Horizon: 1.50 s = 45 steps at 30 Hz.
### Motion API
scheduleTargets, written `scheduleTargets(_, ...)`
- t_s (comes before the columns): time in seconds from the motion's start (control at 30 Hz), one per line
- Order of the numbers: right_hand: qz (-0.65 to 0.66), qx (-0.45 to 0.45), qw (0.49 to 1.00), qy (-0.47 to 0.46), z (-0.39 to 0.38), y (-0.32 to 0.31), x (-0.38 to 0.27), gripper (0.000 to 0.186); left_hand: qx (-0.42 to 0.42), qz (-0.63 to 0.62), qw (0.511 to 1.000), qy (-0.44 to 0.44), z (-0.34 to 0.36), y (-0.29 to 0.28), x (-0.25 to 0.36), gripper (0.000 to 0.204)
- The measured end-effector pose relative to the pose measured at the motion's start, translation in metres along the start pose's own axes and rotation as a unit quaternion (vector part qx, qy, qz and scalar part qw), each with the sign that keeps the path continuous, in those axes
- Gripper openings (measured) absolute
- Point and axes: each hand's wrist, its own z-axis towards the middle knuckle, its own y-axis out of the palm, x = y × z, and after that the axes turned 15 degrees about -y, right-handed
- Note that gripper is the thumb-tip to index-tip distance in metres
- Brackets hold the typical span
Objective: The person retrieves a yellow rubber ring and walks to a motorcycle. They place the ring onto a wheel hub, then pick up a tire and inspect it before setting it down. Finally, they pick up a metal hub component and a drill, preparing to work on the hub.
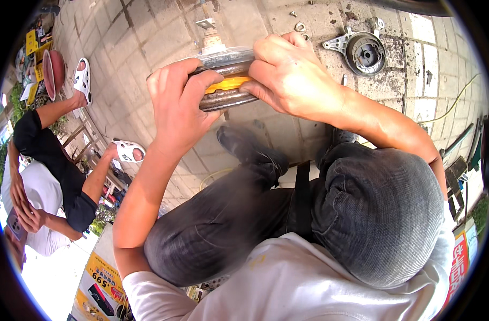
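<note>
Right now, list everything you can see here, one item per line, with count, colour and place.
wheel rim: one, dark rusty metal with a yellow strip in its channel, top centre, held between both hands
hub plate: one, grey round metal, on the paving at upper right
small hardware: a few silver bits, on the paving at top centre
bracket: one, silver, on the paving above the rim
paving: grey brick, stained, across the top
seated person: one, dark shorts, white sandals, at left
jeans: grey, own knees, centre and right
left hand: grips the rim's left side
right hand: grips the rim's right side
</note>
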Motion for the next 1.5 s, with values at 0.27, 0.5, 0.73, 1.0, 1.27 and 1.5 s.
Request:
scheduleTargets(0.27, -0.057, -0.001, 0.998, 0.003, 0.005, 0.002, -0.008, 0.018, 0.010, 0.004, 1.000, 0.005, 0.003, 0.003, 0.005, 0.051)
scheduleTargets(0.5, -0.039, 0.041, 0.998, 0.012, 0.012, -0.015, 0.000, 0.022, -0.028, 0.006, 1.000, -0.006, 0.004, 0.000, 0.010, 0.056)
scheduleTargets(0.73, 0.121, 0.046, 0.983, 0.134, -0.021, -0.003, 0.016, 0.038, -0.111, -0.082, 0.990, -0.041, 0.027, -0.032, -0.004, 0.037)
scheduleTargets(1.0, 0.136, 0.064, 0.984, 0.098, -0.040, 0.003, 0.036, 0.040, -0.152, -0.126, 0.974, -0.115, 0.021, -0.026, -0.025, 0.031)
scheduleTargets(1.27, 0.224, 0.082, 0.966, 0.095, -0.016, -0.005, 0.051, 0.041, -0.191, -0.167, 0.938, -0.238, 0.021, -0.041, -0.028, 0.031)
scheduleTargets(1.5, 0.204, 0.111, 0.940, 0.248, -0.063, -0.046, 0.066, 0.044, -0.146, -0.150, 0.947, -0.243, 0.040, -0.030, -0.006, 0.035)
